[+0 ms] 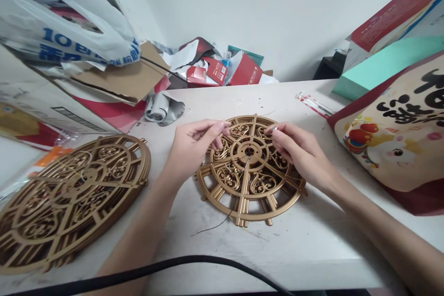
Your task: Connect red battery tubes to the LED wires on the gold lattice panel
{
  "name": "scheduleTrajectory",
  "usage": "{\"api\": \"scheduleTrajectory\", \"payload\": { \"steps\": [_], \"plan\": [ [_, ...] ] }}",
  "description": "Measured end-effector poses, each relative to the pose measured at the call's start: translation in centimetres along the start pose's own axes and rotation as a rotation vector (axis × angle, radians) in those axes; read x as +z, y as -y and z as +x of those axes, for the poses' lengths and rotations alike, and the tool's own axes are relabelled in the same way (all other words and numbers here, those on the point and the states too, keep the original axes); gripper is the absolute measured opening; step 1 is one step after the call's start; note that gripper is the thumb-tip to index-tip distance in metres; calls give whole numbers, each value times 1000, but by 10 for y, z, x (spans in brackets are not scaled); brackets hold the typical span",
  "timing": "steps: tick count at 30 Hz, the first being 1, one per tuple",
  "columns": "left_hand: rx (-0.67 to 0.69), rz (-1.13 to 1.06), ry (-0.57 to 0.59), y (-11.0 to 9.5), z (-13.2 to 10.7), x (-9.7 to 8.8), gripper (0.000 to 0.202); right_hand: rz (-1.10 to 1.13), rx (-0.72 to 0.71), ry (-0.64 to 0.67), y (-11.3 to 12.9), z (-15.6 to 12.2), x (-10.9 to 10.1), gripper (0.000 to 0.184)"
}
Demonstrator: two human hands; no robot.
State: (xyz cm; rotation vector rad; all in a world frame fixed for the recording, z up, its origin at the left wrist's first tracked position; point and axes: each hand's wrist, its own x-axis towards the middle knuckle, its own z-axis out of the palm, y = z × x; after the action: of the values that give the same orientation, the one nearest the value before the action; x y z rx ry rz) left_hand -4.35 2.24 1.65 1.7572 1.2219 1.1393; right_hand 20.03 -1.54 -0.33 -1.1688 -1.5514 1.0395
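Observation:
A stack of round gold openwork frames (255, 212) with scroll ornaments lies flat on the white table. Thin wires (249, 161), dark, red and pale, run out of its centre hole. Above the stack's left upper rim is my left hand (196, 143), thumb and forefinger pinched together; whatever is between them is too small to make out. My right hand (301, 150), over the right upper rim, pinches a tiny shiny silvery piece (274, 128) whose kind I cannot tell.
More stacked gold frames (144, 166) lie at left. Behind them are a cardboard box (79, 106) and a plastic bag (83, 37). A printed paper bag (388, 148) stands at right. Papers and red packets (217, 71) pile up at the back. A black cable (194, 259) crosses the front.

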Motion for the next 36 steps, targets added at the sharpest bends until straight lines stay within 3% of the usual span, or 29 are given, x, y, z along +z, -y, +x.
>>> {"api": "scheduleTrajectory", "payload": {
  "steps": [3, 6, 9, 11, 13, 16, 25, 29, 32, 36],
  "plan": [
    [-75, 24, -20, 8, 3, -6, 25, -154, -57, 71, -4, -1, 0, 31],
    [-108, 291, -81, 16, 7, -16, 20, -432, -135, 128, -6, -1, -1, 31],
    [97, 681, -187, 16, 5, -14, 26, -573, -160, 189, -7, -2, -2, 32],
    [282, 801, -109, 13, 1, -5, 33, -597, -145, 222, -7, -3, -1, 28],
    [377, 767, 88, 11, -4, 7, 39, -628, -128, 238, -8, -4, 1, 24],
    [375, 709, 311, 15, -8, 21, 42, -660, -122, 243, -9, -4, 3, 23],
    [315, 789, 291, 18, -8, 27, 21, -639, -114, 221, -5, -5, 3, 24],
    [383, 766, 268, 10, -9, 20, 22, -589, -136, 215, -5, -6, 3, 19],
    [424, 702, 352, 1, -11, 10, 24, -571, -129, 214, -3, -7, 3, 18],
    [377, 591, 465, -12, -15, 1, 26, -576, -110, 239, -3, -6, 3, 19]
  ]
}}
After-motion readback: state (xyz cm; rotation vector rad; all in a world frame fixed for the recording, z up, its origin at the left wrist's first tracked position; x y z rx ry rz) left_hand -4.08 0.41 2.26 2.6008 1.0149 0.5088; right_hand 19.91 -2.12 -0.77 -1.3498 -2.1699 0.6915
